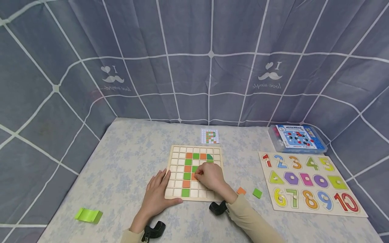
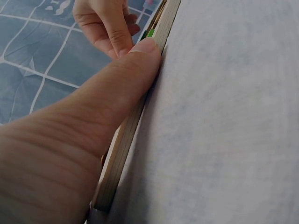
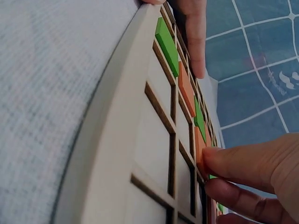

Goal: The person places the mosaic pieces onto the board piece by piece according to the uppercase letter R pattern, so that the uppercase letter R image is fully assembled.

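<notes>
A wooden grid board (image 1: 176, 175) lies on the table, its cells partly filled with orange and green square tiles and a dark green rounded tile (image 1: 209, 157). My right hand (image 1: 210, 174) is over the board's right half, thumb and fingertips pinching an orange square tile (image 3: 200, 151) at a cell beside the tile column; the right wrist view shows it low at the grid. My left hand (image 1: 156, 193) rests at the board's lower left corner, fingers extended along the left side and thumb (image 2: 126, 77) against the front edge. The right hand hides some cells.
A small pattern card (image 1: 209, 136) lies behind the board. Loose orange (image 1: 241, 190) and green (image 1: 257, 193) tiles lie to its right. Further right are a number-and-shape puzzle board (image 1: 307, 195) and a plastic box (image 1: 297, 139). A bright green curved piece (image 1: 88, 215) sits at the left.
</notes>
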A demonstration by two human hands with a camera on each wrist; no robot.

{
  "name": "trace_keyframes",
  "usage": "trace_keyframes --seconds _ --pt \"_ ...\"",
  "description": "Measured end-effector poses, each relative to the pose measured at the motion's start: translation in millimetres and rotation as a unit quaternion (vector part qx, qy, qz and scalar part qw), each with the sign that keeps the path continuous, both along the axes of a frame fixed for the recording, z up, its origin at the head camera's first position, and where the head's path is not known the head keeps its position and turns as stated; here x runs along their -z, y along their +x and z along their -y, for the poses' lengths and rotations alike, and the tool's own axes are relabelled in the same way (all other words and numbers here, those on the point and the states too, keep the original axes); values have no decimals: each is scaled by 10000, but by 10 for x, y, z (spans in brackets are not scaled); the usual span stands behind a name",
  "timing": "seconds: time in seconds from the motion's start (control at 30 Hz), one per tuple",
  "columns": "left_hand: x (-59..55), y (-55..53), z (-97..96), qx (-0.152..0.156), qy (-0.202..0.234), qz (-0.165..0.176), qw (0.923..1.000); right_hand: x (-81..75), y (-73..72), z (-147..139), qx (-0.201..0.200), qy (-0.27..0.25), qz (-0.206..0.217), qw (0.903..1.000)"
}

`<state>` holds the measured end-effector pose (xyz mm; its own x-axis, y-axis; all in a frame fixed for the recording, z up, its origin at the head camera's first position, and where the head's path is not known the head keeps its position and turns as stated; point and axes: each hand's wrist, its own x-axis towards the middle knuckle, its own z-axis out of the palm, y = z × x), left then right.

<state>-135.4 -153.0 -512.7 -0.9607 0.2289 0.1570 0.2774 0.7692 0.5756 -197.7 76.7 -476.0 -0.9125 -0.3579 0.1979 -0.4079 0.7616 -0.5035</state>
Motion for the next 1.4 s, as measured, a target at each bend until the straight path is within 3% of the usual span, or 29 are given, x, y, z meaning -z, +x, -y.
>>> trace_keyframes --seconds 0.77,1.13,1.4 --pt "17 0 3 28 53 1 10000 50 112 -174 -367 -252 -226 9988" --pt "33 -16 13 40 24 -46 10000 -36 228 -534 219 -654 -626 9957" --pt "34 -11 19 1 -10 -31 10000 -98 331 -922 781 -583 -719 9926"
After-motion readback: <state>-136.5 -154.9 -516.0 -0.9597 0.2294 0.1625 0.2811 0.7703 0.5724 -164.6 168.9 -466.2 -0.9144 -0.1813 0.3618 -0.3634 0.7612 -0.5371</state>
